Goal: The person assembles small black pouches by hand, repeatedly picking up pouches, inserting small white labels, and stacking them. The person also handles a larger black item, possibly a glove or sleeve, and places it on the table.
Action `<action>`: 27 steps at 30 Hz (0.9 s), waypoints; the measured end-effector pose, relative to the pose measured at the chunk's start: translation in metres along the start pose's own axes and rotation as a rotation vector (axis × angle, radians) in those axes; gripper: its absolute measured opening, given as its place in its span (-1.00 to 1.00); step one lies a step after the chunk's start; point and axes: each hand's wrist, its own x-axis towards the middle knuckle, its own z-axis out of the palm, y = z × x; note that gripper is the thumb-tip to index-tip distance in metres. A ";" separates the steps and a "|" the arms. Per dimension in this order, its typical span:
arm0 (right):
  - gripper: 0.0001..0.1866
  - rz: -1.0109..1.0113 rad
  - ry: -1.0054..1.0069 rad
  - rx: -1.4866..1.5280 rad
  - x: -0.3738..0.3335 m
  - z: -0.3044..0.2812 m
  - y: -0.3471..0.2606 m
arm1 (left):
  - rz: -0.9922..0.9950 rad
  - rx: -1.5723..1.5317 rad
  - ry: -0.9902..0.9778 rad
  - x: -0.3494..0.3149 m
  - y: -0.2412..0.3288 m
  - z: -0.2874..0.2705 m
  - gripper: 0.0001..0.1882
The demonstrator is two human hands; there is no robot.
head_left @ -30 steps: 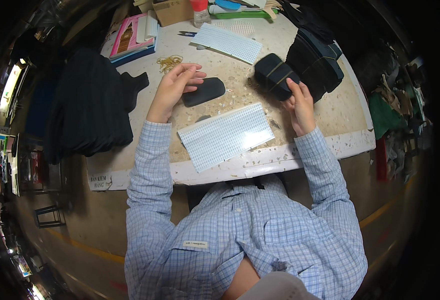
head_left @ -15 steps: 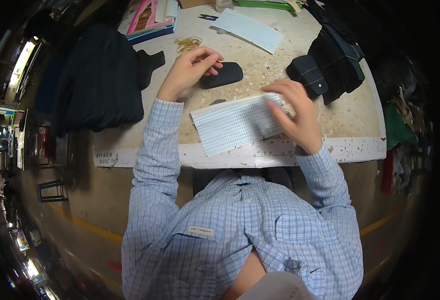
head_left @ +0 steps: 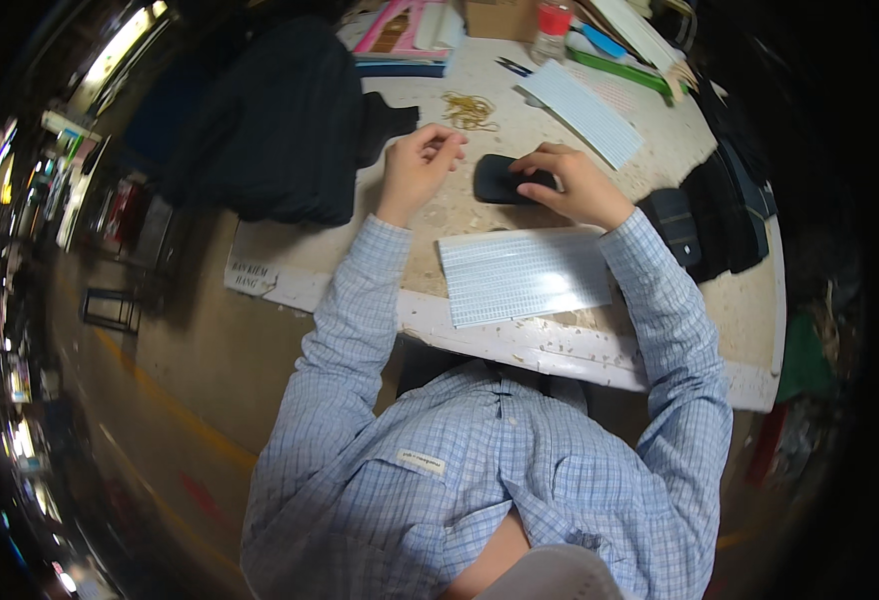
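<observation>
A flat black piece with rounded ends [head_left: 495,181] lies on the worktable [head_left: 420,262]. My right hand [head_left: 585,188] reaches over its right end, thumb and fingers closed on it. Just left of the piece hovers my left hand [head_left: 420,172], thumb and fingertips drawn together. Whatever is between those fingertips, if anything, is too small to make out. Nearer to me lies a pale sheet with rows of small printed labels [head_left: 525,275], partly under my right wrist.
Dark cloth [head_left: 270,130] is heaped at the left. Banded black bundles [head_left: 725,210] sit at the right. Farther back are rubber bands [head_left: 470,111], thread snips [head_left: 513,67], another label sheet [head_left: 585,115], a red-topped jar [head_left: 552,30], a green tray [head_left: 620,70] and papers [head_left: 410,35].
My right hand has left the near label sheet and come onto the black piece. My left hand stays close to that piece, fingers still drawn together. The whole view has shifted and turned.
</observation>
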 end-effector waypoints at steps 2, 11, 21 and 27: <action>-0.65 0.199 -0.005 -0.106 0.012 0.004 0.009 | 0.151 -0.196 0.153 -0.015 0.015 -0.006 -0.84; -0.61 0.355 -0.084 -0.168 0.013 0.020 0.031 | 0.030 -0.577 0.891 -0.135 0.008 -0.146 -0.69; -0.64 0.314 -0.025 -0.154 0.006 0.025 0.030 | -0.539 -1.144 0.553 -0.112 0.029 -0.207 -0.20; -0.66 0.256 -0.019 -0.173 0.005 0.024 0.033 | -0.670 -1.138 0.714 -0.090 0.028 -0.206 -0.13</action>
